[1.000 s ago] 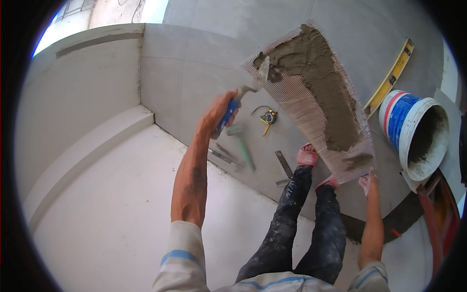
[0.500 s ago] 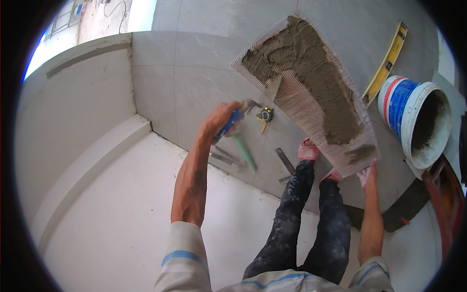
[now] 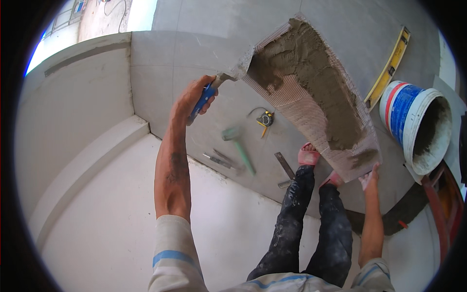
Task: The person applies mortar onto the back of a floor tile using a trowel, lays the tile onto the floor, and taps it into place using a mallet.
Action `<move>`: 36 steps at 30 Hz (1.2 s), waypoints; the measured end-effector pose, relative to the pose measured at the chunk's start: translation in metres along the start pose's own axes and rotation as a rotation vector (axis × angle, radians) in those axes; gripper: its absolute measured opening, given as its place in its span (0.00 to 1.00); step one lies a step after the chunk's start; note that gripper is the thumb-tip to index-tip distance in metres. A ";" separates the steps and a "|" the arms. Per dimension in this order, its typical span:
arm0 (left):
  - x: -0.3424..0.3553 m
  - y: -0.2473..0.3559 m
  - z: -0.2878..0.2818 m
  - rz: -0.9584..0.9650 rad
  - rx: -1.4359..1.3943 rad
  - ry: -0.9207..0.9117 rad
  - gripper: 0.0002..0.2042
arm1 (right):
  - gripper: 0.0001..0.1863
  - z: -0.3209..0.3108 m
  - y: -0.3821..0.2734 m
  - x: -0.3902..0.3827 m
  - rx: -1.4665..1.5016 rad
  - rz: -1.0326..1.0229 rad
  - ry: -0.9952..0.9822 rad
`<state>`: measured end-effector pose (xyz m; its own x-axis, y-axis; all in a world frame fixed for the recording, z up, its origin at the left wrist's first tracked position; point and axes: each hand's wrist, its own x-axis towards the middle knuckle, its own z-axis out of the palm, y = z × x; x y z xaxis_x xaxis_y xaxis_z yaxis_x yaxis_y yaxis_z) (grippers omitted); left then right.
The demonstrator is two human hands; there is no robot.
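My left hand point(image 3: 197, 97) is closed round the blue handle of a trowel point(image 3: 243, 63). The trowel's blade meets the far left corner of a ridged-back tile point(image 3: 301, 107), tilted up in front of me. Grey-brown mortar point(image 3: 321, 78) lies in a thick band along the tile, with bare ridges showing on its left side and near end. At the tile's near right corner, my right hand point(image 3: 369, 177) grips the edge, its fingers partly hidden.
Below the tile's left side lie a tape measure point(image 3: 265, 118), a green-handled hammer point(image 3: 241, 148), thin tools point(image 3: 219, 158) and a metal square point(image 3: 284, 166). A yellow spirit level point(image 3: 389, 68) and a tipped mortar bucket point(image 3: 404, 107) are at the right. A low wall point(image 3: 78, 102) bounds the left.
My left hand has moved left and away from me with the trowel, whose blade is now at the tile's far left corner. The right hand still grips the near corner.
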<state>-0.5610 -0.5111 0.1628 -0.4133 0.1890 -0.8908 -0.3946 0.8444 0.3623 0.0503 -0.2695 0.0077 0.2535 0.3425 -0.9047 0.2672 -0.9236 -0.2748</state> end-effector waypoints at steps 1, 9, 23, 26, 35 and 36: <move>0.001 0.002 0.000 -0.002 0.033 0.006 0.21 | 0.54 -0.001 -0.003 0.000 0.025 -0.012 -0.003; -0.001 -0.023 0.046 -0.137 -0.003 -0.122 0.22 | 0.54 -0.007 -0.009 0.006 0.051 0.001 -0.001; 0.011 0.036 0.083 0.077 0.236 -0.187 0.22 | 0.56 0.000 0.003 0.001 0.160 0.008 -0.079; 0.010 0.034 0.081 0.072 0.212 -0.172 0.23 | 0.56 0.026 0.002 -0.018 0.157 0.082 0.044; 0.023 0.054 0.099 0.124 0.213 -0.084 0.27 | 0.51 0.015 0.001 -0.025 0.273 0.121 -0.197; 0.015 0.044 0.113 0.122 0.216 -0.099 0.27 | 0.51 0.016 0.001 -0.025 0.281 0.122 -0.192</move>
<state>-0.4920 -0.4142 0.1344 -0.3605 0.3349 -0.8706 -0.1583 0.8978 0.4109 0.0295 -0.2817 0.0252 0.0808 0.2131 -0.9737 -0.0274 -0.9760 -0.2159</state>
